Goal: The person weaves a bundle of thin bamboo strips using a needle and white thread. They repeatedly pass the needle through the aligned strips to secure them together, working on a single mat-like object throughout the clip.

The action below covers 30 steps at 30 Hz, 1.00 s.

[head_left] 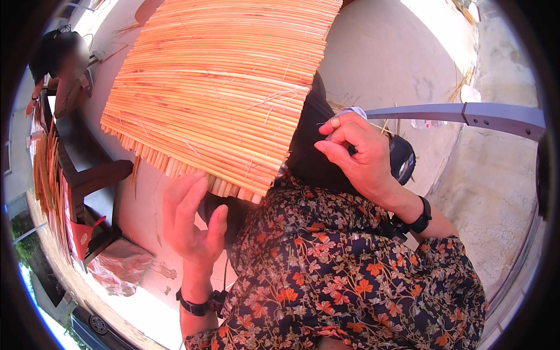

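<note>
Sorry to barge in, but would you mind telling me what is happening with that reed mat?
A person in a floral shirt has a woven reed mat lying over the lap. The left hand is open, palm against the mat's near edge. The right hand curls over dark cloth beside it, its grip loose. Another person sits at far left by more reeds.

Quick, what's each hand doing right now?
Left hand: open, palm by the woven straw mat's lower edge.
Right hand: fingers curled against black cloth; holding unclear.
</note>
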Each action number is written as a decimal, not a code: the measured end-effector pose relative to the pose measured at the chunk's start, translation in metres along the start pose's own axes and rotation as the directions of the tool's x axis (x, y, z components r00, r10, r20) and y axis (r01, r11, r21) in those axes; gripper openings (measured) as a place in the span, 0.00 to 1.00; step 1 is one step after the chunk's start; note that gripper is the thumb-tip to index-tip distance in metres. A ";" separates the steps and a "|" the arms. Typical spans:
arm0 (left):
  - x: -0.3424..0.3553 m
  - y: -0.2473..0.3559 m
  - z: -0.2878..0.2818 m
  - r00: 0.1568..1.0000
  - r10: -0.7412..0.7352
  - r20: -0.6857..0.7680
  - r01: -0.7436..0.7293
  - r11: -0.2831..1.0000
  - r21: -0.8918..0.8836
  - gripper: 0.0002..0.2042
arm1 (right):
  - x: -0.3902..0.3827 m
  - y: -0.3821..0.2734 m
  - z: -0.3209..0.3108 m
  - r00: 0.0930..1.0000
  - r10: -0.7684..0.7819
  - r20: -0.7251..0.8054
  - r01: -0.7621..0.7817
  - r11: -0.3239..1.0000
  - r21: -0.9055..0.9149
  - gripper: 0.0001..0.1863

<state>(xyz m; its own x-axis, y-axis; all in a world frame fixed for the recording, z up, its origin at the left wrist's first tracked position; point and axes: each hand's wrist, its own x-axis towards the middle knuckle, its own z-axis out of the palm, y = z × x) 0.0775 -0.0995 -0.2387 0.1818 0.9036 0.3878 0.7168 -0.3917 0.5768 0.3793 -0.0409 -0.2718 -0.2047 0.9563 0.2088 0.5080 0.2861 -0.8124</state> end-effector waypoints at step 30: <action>0.131 0.008 -0.061 0.814 -0.089 -0.574 -0.110 0.947 -0.303 0.15 | 0.043 -0.067 0.023 0.992 -0.013 0.122 -0.078 0.705 0.705 0.10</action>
<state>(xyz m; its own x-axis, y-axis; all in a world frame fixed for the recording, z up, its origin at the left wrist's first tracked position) 0.0656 0.0050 -0.1396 -0.3020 0.6714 0.6768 0.4546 -0.5226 0.7213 0.3167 -0.0206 -0.2207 -0.3118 0.9380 0.1511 -0.2161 0.0849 -0.9727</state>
